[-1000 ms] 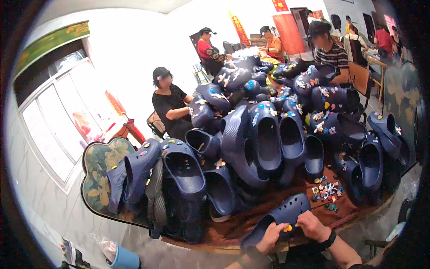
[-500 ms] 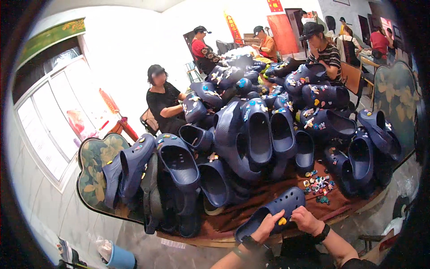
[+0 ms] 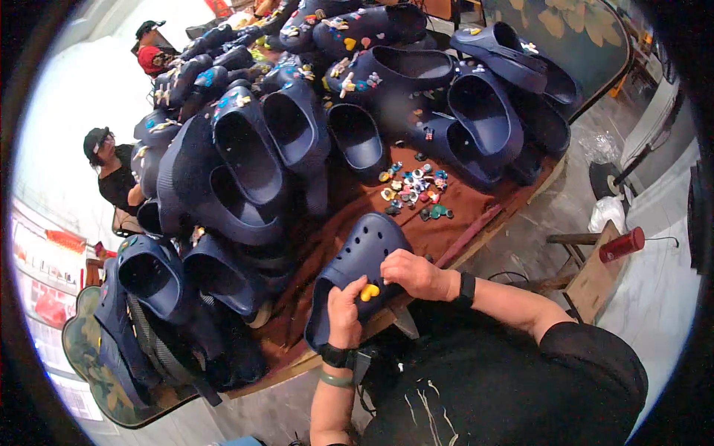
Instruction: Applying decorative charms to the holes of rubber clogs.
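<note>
A navy clog [image 3: 358, 249] with round holes lies at the table's near edge, its toe pointing away to the right. My left hand [image 3: 345, 316] grips the clog's side by the foot opening, one finger stretched along the upper. Beside that fingertip a yellow charm [image 3: 369, 292] sits on the clog. My right hand [image 3: 418, 275] is closed in a pinch over the clog's right side; whatever lies between its fingertips is hidden. Beyond the toe is a small pile of colourful charms [image 3: 416, 187] on the brown cloth [image 3: 316, 249].
Many navy clogs [image 3: 249, 160] are heaped across the table, several bearing charms. Two people, one in black [image 3: 115, 175] and one in red [image 3: 152, 56], are at the far left. To the right stand a wooden stool [image 3: 595, 275] and a red cylinder [image 3: 622, 245].
The view has swung down and to the right, so the clog and my hands appear higher and further left. Both hands stay at the clog, with the yellow charm between them.
</note>
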